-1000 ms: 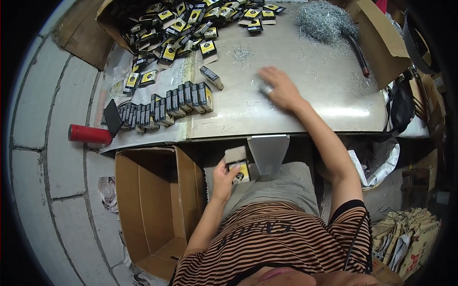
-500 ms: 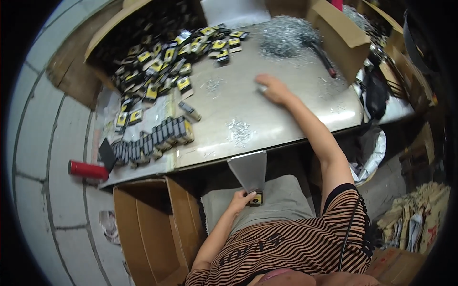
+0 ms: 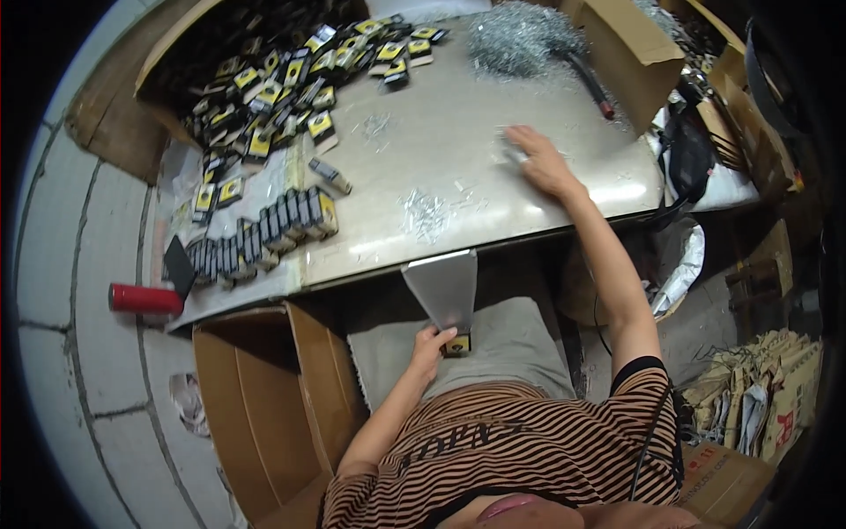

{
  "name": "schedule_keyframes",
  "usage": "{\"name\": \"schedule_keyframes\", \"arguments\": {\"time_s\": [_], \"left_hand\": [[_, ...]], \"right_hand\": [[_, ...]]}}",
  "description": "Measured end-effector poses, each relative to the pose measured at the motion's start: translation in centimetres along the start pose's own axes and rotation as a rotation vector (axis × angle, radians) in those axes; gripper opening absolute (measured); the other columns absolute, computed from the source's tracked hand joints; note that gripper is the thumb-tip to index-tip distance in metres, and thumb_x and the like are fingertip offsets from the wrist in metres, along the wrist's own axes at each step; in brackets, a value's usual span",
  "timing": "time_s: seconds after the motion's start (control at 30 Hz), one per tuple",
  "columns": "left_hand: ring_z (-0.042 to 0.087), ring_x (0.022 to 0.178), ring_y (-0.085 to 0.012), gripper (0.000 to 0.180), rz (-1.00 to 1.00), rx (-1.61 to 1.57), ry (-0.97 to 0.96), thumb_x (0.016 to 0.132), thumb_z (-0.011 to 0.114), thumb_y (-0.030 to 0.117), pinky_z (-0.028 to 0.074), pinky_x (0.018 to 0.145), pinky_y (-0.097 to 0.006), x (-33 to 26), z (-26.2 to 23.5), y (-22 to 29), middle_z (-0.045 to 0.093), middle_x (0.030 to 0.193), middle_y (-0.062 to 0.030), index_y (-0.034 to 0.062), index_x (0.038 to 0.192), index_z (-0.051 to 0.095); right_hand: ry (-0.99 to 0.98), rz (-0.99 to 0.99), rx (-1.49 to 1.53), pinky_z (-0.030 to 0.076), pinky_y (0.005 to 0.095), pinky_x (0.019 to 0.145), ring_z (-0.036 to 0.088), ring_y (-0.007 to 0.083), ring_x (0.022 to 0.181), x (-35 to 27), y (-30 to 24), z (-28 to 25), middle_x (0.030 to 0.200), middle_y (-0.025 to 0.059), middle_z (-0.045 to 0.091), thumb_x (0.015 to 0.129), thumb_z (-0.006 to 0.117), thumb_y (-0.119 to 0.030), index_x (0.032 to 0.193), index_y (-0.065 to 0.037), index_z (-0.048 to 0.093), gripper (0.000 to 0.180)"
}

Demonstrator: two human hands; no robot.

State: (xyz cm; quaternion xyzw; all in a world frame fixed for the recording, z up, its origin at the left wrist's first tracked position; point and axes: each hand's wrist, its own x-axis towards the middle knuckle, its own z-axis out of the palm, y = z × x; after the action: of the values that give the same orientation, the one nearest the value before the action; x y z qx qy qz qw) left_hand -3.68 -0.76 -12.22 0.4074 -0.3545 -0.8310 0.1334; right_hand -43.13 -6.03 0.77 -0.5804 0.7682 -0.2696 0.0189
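My left hand (image 3: 429, 350) grips a small black and yellow box (image 3: 457, 345) over my lap, right under the narrow lower end of a pale chute (image 3: 445, 286). That chute slopes down from the table's front edge. Above the tabletop, my right hand (image 3: 539, 159) has its fingers stretched out toward the left. Left of it and nearer the edge lies a small pile of shiny metal pins (image 3: 425, 214), with loose ones scattered on its right side. A fainter patch of pins (image 3: 376, 126) lies farther back.
Many black and yellow boxes (image 3: 264, 97) are heaped at the back left; a row of them (image 3: 264, 234) stands near the front left. A large pin heap (image 3: 522, 40) and a dark bar with a red end (image 3: 592, 85) lie at the back. An open carton (image 3: 264, 388) stands beside my lap.
My right hand has moved right and a little nearer across the tabletop. More loose pins now lie beside the front pile. My left hand stays at the chute's end; the whole view has shifted slightly.
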Motion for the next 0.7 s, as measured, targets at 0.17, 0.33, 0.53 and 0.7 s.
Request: {"name": "schedule_keyframes", "arguments": {"time_s": [0.17, 0.33, 0.53, 0.7], "left_hand": [[0.063, 0.081, -0.015, 0.027, 0.017, -0.049, 0.034, 0.082, 0.066, 0.012, 0.05, 0.074, -0.028, -1.0, 1.1, 0.2, 0.066, 0.093, -0.0068, -0.0019, 0.104, 0.062], [0.061, 0.078, -0.0112, 0.027, -0.037, -0.018, -0.014, 0.081, 0.069, 0.013, 0.049, 0.069, -0.027, -1.3, -0.6, -1.0, 0.066, 0.089, -0.0031, 0.0017, 0.105, 0.063], [0.058, 0.073, -0.0066, 0.044, -0.092, 0.114, -0.281, 0.074, 0.071, 0.002, 0.044, 0.059, -0.018, -2.3, -2.4, 1.3, 0.064, 0.096, -0.0018, 0.005, 0.115, 0.057], [0.059, 0.078, -0.008, 0.047, -0.07, -0.101, -0.265, 0.073, 0.07, -0.004, 0.048, 0.065, -0.021, -2.2, -1.2, 1.5, 0.064, 0.1, -0.0027, 0.0037, 0.116, 0.055]], "right_hand": [[-0.116, -0.266, 0.065, 0.024, 0.043, 0.111, 0.03, 0.0314, 0.136, -0.4, -12.8, 6.2, 0.144, 0.0141, 0.038, 0.087, 0.052, -0.046, 0.134, -0.015, 0.049, 0.056], [-0.015, -0.287, 0.045, 0.031, 0.0423, 0.108, 0.036, 0.0322, 0.131, -7.5, -19.4, 8.6, 0.137, 0.0133, 0.045, 0.069, 0.053, -0.001, 0.124, -0.01, 0.056, 0.055], [-0.024, -0.338, 0.151, 0.043, 0.0397, 0.098, 0.047, 0.033, 0.121, -14.4, -22.0, 2.5, 0.125, 0.0138, 0.054, 0.069, 0.051, 0.011, 0.116, -0.007, 0.059, 0.051], [-0.122, -0.17, 0.412, 0.05, 0.0338, 0.086, 0.06, 0.0313, 0.103, -18.5, -17.5, 3.8, 0.111, 0.015, 0.061, 0.066, 0.046, 0.018, 0.109, -0.002, 0.061, 0.049]]}}
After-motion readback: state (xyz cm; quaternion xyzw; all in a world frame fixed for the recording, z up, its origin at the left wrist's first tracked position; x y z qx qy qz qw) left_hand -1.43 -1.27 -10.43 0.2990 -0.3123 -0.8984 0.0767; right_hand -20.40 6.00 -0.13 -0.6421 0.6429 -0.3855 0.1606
